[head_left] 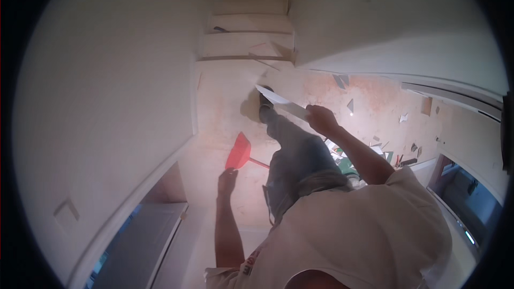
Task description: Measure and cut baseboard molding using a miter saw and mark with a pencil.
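My right hand [322,120] is closed around the near end of a long white flat strip [284,103]. The strip slants away to the left, above my forward foot, and narrows to a point at its far end. On the left, my left hand [227,182] hangs with its fingers curled in; whatever they hold, if anything, is hidden. Just beyond its fingertips is a red fan-shaped dustpan or broom head [239,151] with a thin red handle [259,164] that runs behind my leg. I cannot tell whether the hand touches it.
Steps [249,40] rise ahead between pale walls, with a dark-handled tool [220,29] and thin offcuts on them. To the right, scraps and tools [375,152] litter the stained floor [369,93]. Doorways open on both sides; a door [142,241] stands at the lower left.
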A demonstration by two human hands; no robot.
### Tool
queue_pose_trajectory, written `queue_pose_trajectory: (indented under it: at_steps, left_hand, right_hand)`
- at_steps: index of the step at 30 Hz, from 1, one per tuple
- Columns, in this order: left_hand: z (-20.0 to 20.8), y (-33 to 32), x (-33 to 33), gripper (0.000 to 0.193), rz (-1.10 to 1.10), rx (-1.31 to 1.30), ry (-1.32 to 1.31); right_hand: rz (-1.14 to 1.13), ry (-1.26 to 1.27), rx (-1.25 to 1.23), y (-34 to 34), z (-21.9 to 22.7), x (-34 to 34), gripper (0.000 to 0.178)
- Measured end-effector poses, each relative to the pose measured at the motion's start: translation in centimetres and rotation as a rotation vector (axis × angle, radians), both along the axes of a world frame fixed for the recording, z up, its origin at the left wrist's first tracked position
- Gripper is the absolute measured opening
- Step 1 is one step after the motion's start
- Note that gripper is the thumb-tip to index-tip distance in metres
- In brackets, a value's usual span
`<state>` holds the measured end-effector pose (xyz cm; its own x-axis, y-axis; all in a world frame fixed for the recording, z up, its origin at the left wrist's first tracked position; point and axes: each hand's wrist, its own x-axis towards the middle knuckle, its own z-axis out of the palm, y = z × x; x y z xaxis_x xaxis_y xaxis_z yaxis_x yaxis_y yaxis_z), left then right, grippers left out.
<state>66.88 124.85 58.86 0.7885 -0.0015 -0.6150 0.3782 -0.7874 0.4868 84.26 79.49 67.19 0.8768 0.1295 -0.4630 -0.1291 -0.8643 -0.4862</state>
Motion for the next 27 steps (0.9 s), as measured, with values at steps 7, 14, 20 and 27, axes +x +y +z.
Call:
queue_pose_trajectory:
  at_steps: [7,14,20,27]
  left_hand:
    - [0.8,3.2,17.6,0.035,-0.125,0.017,0.027]
    - [-14.2,-2.6,36.5,0.041,-0.645,0.005,0.065]
    - [-39.1,-16.1,50.5,0.034,-0.864,-0.193,-0.302]
    - [-60.2,-31.6,57.3,0.029,-0.724,-0.65,-0.193]
  right_hand:
    - [-0.324,0.193,-0.096,-0.4,-12.8,-1.8,0.028]
    - [-0.725,0.239,-0.145,0.0,-25.3,1.7,0.029]
    - [-0.971,0.142,-0.149,-0.8,-45.3,6.8,0.03]
    - [-0.981,0.001,-0.264,-2.3,-64.7,9.6,0.029]
